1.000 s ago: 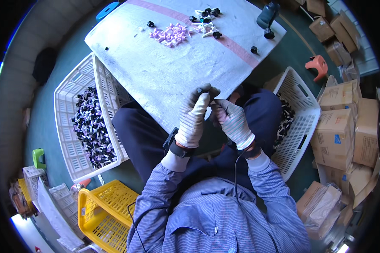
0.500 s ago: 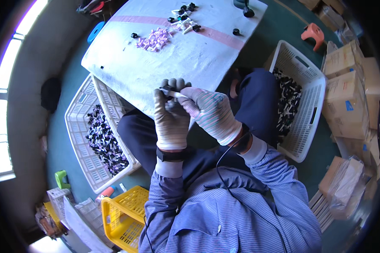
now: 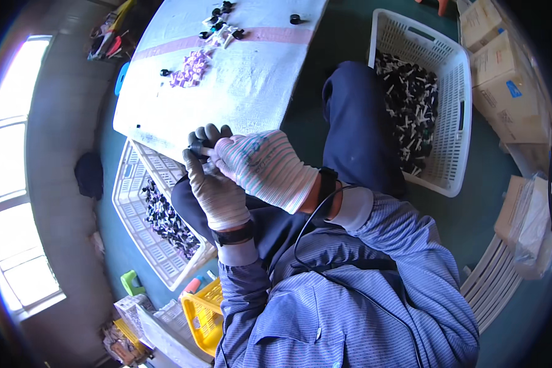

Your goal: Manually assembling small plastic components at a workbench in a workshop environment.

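Observation:
Both of my hands wear striped knit gloves and meet just off the near edge of the white table [image 3: 245,92]. My left hand [image 3: 219,195] is closed with its fingertips round a small black round cap-like piece [image 3: 197,147]. My right hand [image 3: 260,165] pinches a small pale stem-like piece [image 3: 208,151] against that black piece; most of it is hidden by the fingers. On the table lie a heap of small lilac plastic pieces [image 3: 191,69] and, farther back, white pointed pieces [image 3: 227,37] among several black caps. A single black cap [image 3: 295,19] lies apart at the far right.
A white crate [image 3: 457,122] on the right holds many black and white pieces. Left of my legs, another white crate [image 3: 135,211] holds black and lilac pieces. A yellow crate [image 3: 203,319] stands at lower left. Cardboard boxes [image 3: 503,92] are stacked along the right.
The view has turned, so table and crates appear shifted. My hands stay together; the right hand now sits closer over the left fingertips, covering more of the pale piece.

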The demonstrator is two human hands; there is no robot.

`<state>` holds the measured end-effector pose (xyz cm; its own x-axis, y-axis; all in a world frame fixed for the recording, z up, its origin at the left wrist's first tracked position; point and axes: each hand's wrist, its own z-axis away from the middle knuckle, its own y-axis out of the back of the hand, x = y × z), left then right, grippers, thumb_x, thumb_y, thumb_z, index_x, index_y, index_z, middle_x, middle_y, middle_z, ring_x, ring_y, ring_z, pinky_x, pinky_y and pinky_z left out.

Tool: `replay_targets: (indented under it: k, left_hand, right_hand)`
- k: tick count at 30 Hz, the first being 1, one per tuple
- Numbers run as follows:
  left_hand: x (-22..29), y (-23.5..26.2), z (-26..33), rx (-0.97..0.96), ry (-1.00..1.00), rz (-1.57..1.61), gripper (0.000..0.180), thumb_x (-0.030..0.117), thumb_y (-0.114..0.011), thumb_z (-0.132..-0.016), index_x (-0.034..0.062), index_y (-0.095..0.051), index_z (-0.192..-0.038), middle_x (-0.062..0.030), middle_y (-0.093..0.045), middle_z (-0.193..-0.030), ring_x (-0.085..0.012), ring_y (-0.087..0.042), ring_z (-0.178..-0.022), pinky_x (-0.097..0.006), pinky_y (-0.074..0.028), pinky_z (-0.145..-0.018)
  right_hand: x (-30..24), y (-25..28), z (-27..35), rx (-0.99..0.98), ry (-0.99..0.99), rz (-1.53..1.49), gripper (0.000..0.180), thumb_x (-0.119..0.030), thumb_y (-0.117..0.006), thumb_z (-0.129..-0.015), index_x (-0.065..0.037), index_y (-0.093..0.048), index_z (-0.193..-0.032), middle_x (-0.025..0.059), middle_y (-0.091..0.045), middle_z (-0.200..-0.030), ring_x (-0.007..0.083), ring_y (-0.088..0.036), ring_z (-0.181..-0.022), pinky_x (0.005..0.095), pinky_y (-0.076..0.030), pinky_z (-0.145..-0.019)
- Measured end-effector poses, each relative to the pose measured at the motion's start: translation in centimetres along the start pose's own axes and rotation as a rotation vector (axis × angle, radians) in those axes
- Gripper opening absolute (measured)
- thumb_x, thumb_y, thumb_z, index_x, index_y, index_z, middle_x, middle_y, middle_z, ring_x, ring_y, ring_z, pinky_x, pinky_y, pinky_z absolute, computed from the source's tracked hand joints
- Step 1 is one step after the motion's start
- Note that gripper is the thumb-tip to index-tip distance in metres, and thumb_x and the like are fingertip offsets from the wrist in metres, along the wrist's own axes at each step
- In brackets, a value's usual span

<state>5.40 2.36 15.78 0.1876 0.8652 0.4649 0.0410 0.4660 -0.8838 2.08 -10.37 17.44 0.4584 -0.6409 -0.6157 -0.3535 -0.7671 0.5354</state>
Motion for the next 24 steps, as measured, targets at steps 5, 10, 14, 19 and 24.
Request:
replay_targets:
  k: [5, 10, 14, 19, 24]
  left_hand:
    - [-0.7, -0.5, 0.3, -0.045, -0.046, -0.098, 0.034, 0.028, -0.053, -0.101, 0.0044, -0.06, -0.124, -0.0089, -0.065, -0.121, -0.0231, -0.057, -0.122, -0.047, -0.033, -0.116]
    - [-1.6, -2.9, 1.6, -0.154, -0.186, -0.399, 0.035, 0.028, -0.054, -0.101, 0.0093, -0.055, -0.13, -0.008, -0.061, -0.122, -0.0266, -0.057, -0.118, -0.048, -0.039, -0.111]
    - [-2.4, -4.0, 2.5, -0.171, -0.183, -0.469, 0.036, 0.025, -0.059, -0.098, 0.0077, -0.056, -0.129, -0.0117, -0.062, -0.118, -0.0265, -0.06, -0.11, -0.047, -0.041, -0.108]
    - [-2.7, -4.0, 3.3, -0.23, -0.133, -0.501, 0.039, 0.028, -0.055, -0.098, 0.0056, -0.054, -0.13, -0.0106, -0.061, -0.108, -0.0281, -0.063, -0.106, -0.052, -0.034, -0.113]
    - [-3.2, -3.9, 3.1, -0.216, -0.135, -0.393, 0.018, 0.021, -0.06, -0.094, 0.0049, -0.058, -0.103, -0.007, -0.058, -0.094, -0.0229, -0.061, -0.096, -0.047, -0.036, -0.111]
  right_hand:
    - [0.7, 0.3, 0.7, -0.019, -0.041, -0.102, 0.012, -0.018, -0.064, -0.089, -0.01, -0.062, -0.098, 0.0083, -0.064, -0.082, 0.0277, -0.067, -0.075, 0.0386, -0.053, -0.063]
    - [1.1, 0.9, 1.7, 0.104, -0.131, -0.26, 0.016, -0.022, -0.06, -0.094, -0.007, -0.06, -0.097, 0.0143, -0.067, -0.082, 0.0336, -0.067, -0.075, 0.0421, -0.053, -0.063]
    - [0.9, 1.0, 2.1, 0.179, -0.182, -0.385, 0.016, -0.022, -0.063, -0.093, -0.008, -0.063, -0.102, 0.0148, -0.066, -0.081, 0.0348, -0.066, -0.073, 0.0426, -0.052, -0.062]
    - [0.4, 1.5, 2.9, 0.163, -0.228, -0.37, 0.017, -0.016, -0.065, -0.091, -0.01, -0.064, -0.107, 0.014, -0.067, -0.084, 0.0352, -0.066, -0.075, 0.0438, -0.052, -0.063]
    - [-0.4, 1.9, 3.8, 0.039, -0.283, -0.293, 0.016, -0.018, -0.062, -0.092, -0.009, -0.063, -0.105, 0.0166, -0.066, -0.086, 0.0392, -0.065, -0.077, 0.0453, -0.052, -0.064]
